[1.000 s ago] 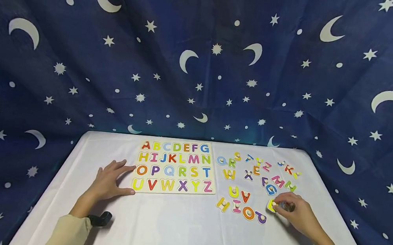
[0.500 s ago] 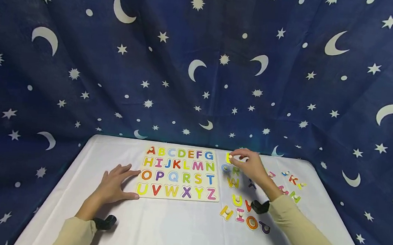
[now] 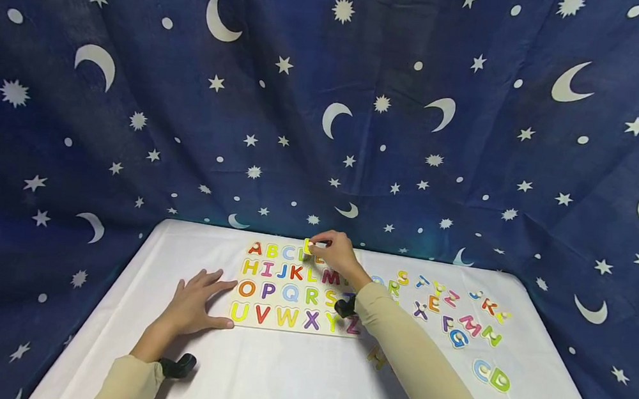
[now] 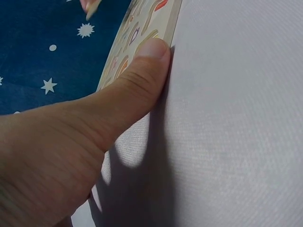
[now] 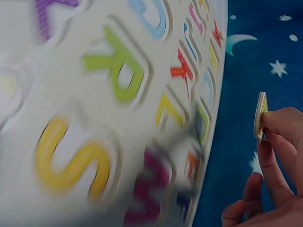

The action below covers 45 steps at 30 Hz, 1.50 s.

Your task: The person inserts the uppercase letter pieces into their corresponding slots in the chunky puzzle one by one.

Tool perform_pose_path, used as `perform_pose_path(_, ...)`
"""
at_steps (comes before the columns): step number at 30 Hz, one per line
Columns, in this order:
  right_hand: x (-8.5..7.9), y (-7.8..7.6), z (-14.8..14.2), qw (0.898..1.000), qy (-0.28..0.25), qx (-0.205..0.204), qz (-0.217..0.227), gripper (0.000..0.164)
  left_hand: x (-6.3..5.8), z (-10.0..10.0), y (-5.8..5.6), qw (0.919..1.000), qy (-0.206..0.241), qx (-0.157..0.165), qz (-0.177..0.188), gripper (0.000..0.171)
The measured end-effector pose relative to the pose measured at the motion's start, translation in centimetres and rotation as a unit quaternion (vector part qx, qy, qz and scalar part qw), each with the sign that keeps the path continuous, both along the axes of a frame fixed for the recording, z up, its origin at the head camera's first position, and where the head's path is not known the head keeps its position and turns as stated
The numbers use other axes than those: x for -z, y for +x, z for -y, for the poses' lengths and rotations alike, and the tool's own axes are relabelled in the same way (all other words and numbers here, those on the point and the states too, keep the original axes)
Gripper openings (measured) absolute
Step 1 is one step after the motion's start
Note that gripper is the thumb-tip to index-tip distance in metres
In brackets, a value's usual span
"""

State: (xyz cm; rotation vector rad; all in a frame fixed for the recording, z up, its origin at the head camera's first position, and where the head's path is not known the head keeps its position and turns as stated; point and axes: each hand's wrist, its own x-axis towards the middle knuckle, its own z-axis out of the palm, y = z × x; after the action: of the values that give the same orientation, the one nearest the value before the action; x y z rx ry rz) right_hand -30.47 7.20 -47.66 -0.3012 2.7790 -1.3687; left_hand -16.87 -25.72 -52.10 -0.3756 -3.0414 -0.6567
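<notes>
A yellow letter piece (image 3: 308, 247) is pinched by its knob in my right hand (image 3: 337, 256), above the alphabet board (image 3: 278, 329) near its top row. In the right wrist view the yellow piece (image 5: 260, 116) hangs on edge, seen from the side, so its letter is hard to read. My left hand (image 3: 190, 306) lies at the board's left edge with fingers spread. Its thumb (image 4: 137, 75) touches the lower left corner of the board in the left wrist view. A red letter A (image 3: 255, 248) fills the top-left slot. My right forearm hides part of the board's right side.
Loose knobbed letters lie right of the board, among them a light-blue C (image 3: 481, 370), a green D (image 3: 500, 380), a blue G (image 3: 459, 339) and a pink M (image 3: 470, 325). My right sleeve covers several others. A navy star-patterned cloth (image 3: 329, 98) hangs behind the white table (image 3: 279, 382).
My right hand has picked the yellow piece up from the table's right side and carried it left, over the loose letters, to the board. The left hand stays at the board's edge.
</notes>
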Motion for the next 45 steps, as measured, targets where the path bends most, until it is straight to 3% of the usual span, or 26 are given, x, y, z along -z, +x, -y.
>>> perform_pose_path(11, 2.4, -1.6, 6.6, 0.999, -0.013, 0.005, 0.042, 0.011, -0.5, -0.2, -0.1, 1.0000, 0.005, 0.002, 0.008, 0.090)
perform_pose_path(18, 3.7, -2.0, 8.7, 0.999, 0.026, 0.001, 0.022, 0.008, -0.5, -0.1, 0.0, 0.9998, -0.002, -0.002, 0.018, 0.091)
perform_pose_path(25, 4.4, -2.0, 9.5, 0.996, 0.092, -0.002, -0.003, 0.009, -0.5, -0.2, -0.1, 1.0000, 0.000, 0.005, 0.006, 0.089)
perform_pose_path(39, 5.2, -1.7, 8.9, 0.996, 0.083, 0.005, -0.014, 0.010, -0.2, -0.6, 0.0, 0.9999, 0.002, 0.007, 0.013, 0.090)
perform_pose_path(45, 4.2, -1.3, 8.8, 0.997, 0.069, -0.038, -0.025, 0.024, -0.5, -0.3, 0.1, 0.9999, -0.003, 0.001, 0.014, 0.092)
